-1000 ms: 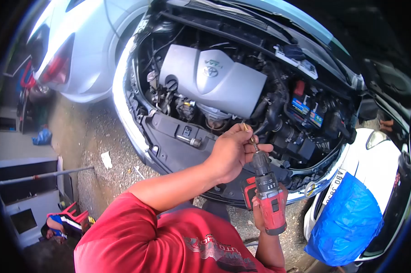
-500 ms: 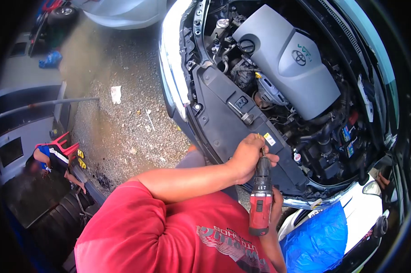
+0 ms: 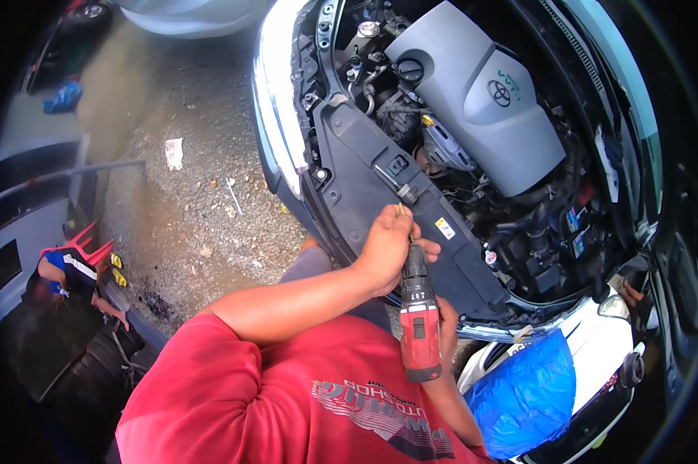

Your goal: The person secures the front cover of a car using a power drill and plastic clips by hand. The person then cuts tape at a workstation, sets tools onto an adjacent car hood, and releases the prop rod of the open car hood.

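Note:
My right hand [image 3: 447, 329] is wrapped round the handle of a red and black cordless drill [image 3: 421, 340], mostly hidden behind the drill's body. The chuck points away from me, toward the engine bay. At its front my left hand [image 3: 389, 246] is closed, pinching a thin drill bit [image 3: 401, 209] with a gold-coloured tip between thumb and fingers. Both hands are over the front edge of a car's black plastic radiator cover [image 3: 357, 166]. Just beyond the bit, a metal rod-like piece with a thick end [image 3: 405, 192] lies on that cover.
The open engine bay holds a grey engine cover [image 3: 473, 93]. A white car [image 3: 596, 352] with a blue sheet [image 3: 523, 394] stands at lower right. Gravel [image 3: 202, 209] lies at left. Another person [image 3: 59, 271] is beside a red chair [image 3: 82, 246] and tyres [image 3: 94, 359].
The view has shifted, so the car, drill and both hands appear a little farther left. My left hand keeps its pinch at the bit, and my right hand still holds the drill.

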Tool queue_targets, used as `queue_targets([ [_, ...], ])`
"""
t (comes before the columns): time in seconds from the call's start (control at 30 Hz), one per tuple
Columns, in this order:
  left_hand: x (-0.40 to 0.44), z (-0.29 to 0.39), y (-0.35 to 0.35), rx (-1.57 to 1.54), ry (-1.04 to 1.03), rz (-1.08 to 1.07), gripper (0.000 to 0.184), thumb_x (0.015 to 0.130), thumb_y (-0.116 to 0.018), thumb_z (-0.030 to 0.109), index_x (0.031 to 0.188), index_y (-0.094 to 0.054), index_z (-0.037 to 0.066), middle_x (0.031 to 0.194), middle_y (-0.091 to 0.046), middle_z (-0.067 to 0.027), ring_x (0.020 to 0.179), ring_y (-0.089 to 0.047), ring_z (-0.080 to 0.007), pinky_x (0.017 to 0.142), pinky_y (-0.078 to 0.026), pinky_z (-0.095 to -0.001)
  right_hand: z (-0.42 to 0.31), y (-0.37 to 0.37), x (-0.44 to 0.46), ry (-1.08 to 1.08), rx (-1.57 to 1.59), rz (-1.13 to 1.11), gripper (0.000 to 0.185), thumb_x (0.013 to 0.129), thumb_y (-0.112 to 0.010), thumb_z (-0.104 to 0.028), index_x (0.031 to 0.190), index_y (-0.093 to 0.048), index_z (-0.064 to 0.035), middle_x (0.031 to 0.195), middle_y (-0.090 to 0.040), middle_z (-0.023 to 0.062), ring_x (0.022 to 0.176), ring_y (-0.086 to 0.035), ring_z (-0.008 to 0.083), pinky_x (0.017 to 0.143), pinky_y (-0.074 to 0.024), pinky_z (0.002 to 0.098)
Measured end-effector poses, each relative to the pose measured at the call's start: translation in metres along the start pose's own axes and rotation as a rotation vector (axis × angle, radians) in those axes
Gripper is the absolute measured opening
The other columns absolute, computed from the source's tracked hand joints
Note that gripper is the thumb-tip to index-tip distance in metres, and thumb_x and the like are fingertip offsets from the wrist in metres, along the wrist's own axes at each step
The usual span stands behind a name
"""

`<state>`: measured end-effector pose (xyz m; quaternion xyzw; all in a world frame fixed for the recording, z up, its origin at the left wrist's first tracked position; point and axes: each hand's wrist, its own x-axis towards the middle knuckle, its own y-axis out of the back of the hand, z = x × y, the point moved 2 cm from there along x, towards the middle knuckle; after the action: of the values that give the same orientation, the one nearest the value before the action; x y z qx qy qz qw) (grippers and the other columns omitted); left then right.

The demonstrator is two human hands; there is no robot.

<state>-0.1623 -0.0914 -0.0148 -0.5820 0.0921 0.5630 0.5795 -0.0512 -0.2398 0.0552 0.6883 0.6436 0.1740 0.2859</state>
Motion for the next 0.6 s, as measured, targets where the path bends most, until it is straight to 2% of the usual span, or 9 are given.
queue_targets([
  [0.03,0.0,0.001,0.0,-0.013,-0.004,-0.005,0.01,0.109,-0.043,0.018,0.115,-0.046,0.01,0.095,-0.055,-0.0065,0.078,-0.073,-0.0264,0.069,-0.062,-0.0409,0.001,0.0,-0.002,-0.003,-0.005,0.004,0.066,0.088,-0.079,-0.009,0.142,-0.043,-0.0009,0.109,-0.068,0.0158,0.093,-0.07,0.0271,0.082,-0.0559,0.0381],
  [0.1,-0.003,0.003,-0.004,-0.028,-0.002,0.002,0.01,0.109,-0.044,0.018,0.115,-0.047,0.01,0.093,-0.055,-0.0062,0.076,-0.072,-0.0258,0.068,-0.062,-0.0408,0.005,-0.002,-0.006,-0.049,0.027,-0.003,0.063,0.084,-0.075,-0.006,0.139,-0.045,0.002,0.115,-0.062,0.0155,0.101,-0.066,0.0273,0.091,-0.0521,0.0382],
  [0.23,-0.005,0.003,-0.005,-0.023,-0.013,0.015,0.01,0.107,-0.046,0.016,0.115,-0.049,0.01,0.09,-0.055,-0.0054,0.072,-0.069,-0.0235,0.067,-0.061,-0.0405,0.009,-0.006,-0.011,-0.133,0.079,0.003,0.063,0.083,-0.075,-0.006,0.138,-0.045,0.0025,0.114,-0.061,0.0159,0.099,-0.065,0.0283,0.09,-0.0519,0.0382],
  [0.43,-0.016,0.006,-0.013,-0.045,-0.071,-0.022,0.008,0.107,-0.047,0.015,0.113,-0.049,0.01,0.09,-0.055,-0.0051,0.069,-0.068,-0.0219,0.066,-0.062,-0.0393,0.007,-0.006,-0.011,-0.017,-0.025,0.054,0.062,0.083,-0.075,-0.006,0.136,-0.045,0.0022,0.109,-0.062,0.0138,0.095,-0.065,0.0261,0.087,-0.0524,0.0385],
  [0.5,-0.016,0.007,-0.013,-0.034,-0.081,-0.051,0.008,0.107,-0.045,0.015,0.113,-0.046,0.009,0.091,-0.054,-0.0059,0.07,-0.07,-0.023,0.065,-0.062,-0.0388,0.007,-0.007,-0.009,-0.061,0.175,0.049,0.057,0.082,-0.077,-0.005,0.132,-0.05,0.0005,0.11,-0.062,0.014,0.094,-0.065,0.0234,0.085,-0.0527,0.0368],
  [0.53,-0.017,0.007,-0.013,-0.021,-0.092,-0.081,0.009,0.108,-0.042,0.015,0.114,-0.044,0.008,0.092,-0.053,-0.0068,0.07,-0.071,-0.0241,0.065,-0.062,-0.0382,0.01,-0.007,-0.01,-0.065,0.175,0.05,0.057,0.082,-0.077,-0.005,0.132,-0.05,0.0005,0.11,-0.062,0.014,0.094,-0.065,0.0234,0.085,-0.0527,0.0368],
  [0.6,-0.015,0.006,-0.012,-0.021,-0.103,-0.124,0.009,0.108,-0.045,0.016,0.113,-0.046,0.009,0.089,-0.055,-0.0057,0.07,-0.072,-0.0241,0.065,-0.062,-0.0383,0.017,-0.007,-0.01,0.015,0.148,0.07,0.063,0.082,-0.086,-0.015,0.131,-0.049,0.0022,0.106,-0.07,0.0203,0.089,-0.073,0.0311,0.078,-0.0581,0.0424],
])
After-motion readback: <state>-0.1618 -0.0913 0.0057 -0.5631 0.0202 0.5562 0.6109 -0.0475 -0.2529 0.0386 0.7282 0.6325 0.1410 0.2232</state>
